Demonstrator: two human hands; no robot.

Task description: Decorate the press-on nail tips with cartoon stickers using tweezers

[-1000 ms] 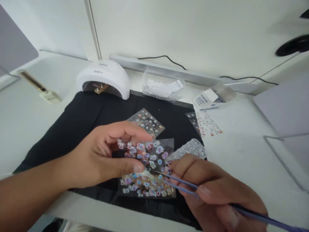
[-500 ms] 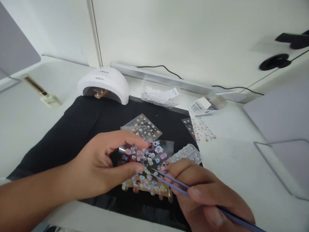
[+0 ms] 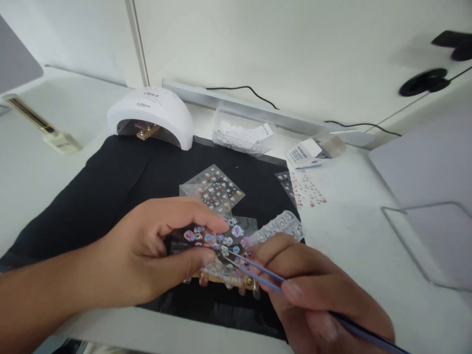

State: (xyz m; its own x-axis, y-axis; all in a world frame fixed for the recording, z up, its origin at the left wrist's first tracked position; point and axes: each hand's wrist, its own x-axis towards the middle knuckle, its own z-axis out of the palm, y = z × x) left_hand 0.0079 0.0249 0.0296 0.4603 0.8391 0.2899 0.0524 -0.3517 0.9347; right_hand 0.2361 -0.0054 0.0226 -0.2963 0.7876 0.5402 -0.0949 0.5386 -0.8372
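Since a second before, the sticker sheet (image 3: 221, 241) had lifted, pinched in the left hand (image 3: 155, 255); right hand (image 3: 313, 295), clamped on tweezers (image 3: 250, 268), moved tips onto it. Black mat (image 3: 121, 187), white bench (image 3: 368, 231), nail lamp (image 3: 151, 115) behind.

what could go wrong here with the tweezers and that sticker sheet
The left hand pinches the flexible sticker sheet in the air, so it may bend as the tweezers in the right hand pick at it. A lifted sticker could drop among the false nails just below.
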